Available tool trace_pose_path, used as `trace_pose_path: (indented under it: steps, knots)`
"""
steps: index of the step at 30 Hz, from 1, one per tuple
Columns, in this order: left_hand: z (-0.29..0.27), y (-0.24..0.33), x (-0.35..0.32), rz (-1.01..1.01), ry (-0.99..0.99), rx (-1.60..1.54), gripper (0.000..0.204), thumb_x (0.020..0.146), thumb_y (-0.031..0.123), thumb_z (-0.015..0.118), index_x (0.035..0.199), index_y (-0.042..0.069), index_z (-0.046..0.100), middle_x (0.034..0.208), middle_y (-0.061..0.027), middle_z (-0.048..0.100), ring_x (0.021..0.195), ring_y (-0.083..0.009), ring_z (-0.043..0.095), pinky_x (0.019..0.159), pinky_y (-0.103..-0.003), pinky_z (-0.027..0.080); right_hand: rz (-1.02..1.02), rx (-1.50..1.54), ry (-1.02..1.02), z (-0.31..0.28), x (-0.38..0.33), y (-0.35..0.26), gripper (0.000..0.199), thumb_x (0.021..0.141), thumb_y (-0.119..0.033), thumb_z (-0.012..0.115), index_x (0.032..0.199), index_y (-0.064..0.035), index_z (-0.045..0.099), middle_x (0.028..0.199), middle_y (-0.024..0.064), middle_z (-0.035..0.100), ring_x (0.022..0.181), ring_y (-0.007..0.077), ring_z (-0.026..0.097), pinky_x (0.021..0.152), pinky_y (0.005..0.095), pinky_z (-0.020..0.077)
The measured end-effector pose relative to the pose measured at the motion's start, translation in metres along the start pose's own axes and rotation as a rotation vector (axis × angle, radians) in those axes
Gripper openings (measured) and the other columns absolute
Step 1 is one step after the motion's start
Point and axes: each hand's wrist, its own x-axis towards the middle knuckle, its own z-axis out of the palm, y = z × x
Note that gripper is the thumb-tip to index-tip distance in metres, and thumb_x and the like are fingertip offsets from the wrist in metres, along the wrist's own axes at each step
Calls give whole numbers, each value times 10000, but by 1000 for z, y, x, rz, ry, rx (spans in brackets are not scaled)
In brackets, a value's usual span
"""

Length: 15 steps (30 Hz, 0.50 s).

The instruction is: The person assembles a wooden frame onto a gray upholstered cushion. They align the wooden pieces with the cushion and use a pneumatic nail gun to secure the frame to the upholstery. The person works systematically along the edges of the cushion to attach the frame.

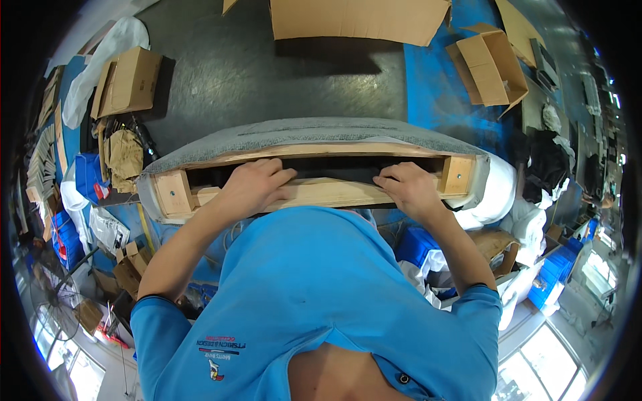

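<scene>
In front of my body is a wooden frame (pixel 457 175) with grey fabric (pixel 321 130) along its far side. A long opening runs through its middle, dark inside. Across the near side lies a pale wooden rail (pixel 334 192). My left hand (pixel 257 186) is closed over the left part of this rail, fingers bent and pointing right. Over its right part my right hand (pixel 409 188) is closed too, with the fingertips curled down at the opening. The undersides of both hands are hidden, and so is whatever lies deeper in the opening.
A large cardboard box (pixel 358 20) stands beyond the frame. An open box (pixel 491 70) is at the far right, and another carton (pixel 130 80) at the far left. Blue bins (pixel 558 271) and white wrapped bundles (pixel 491 194) crowd the right side. A standing fan (pixel 50 294) is at the left.
</scene>
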Motion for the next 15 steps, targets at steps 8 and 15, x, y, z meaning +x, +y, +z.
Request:
trace_pose_path:
  steps: [8,15]
  knots:
    - [-1,-3,-7,18,43,-151,223,814,15,781,1032,60,788,909,-80,670,860,-286,683,766,-390,584,-18,50,70,-4,-1,2,209,819,-111,706,1008,-73,788,995,61,735,935,269,700,871,404,562]
    - [-6,3,-3,127,-102,-7,202,852,110,749,1049,66,756,926,-79,617,900,-276,650,761,-394,575,-10,-36,76,0,-6,-12,180,828,-106,709,985,-76,793,893,42,683,895,249,656,871,373,522]
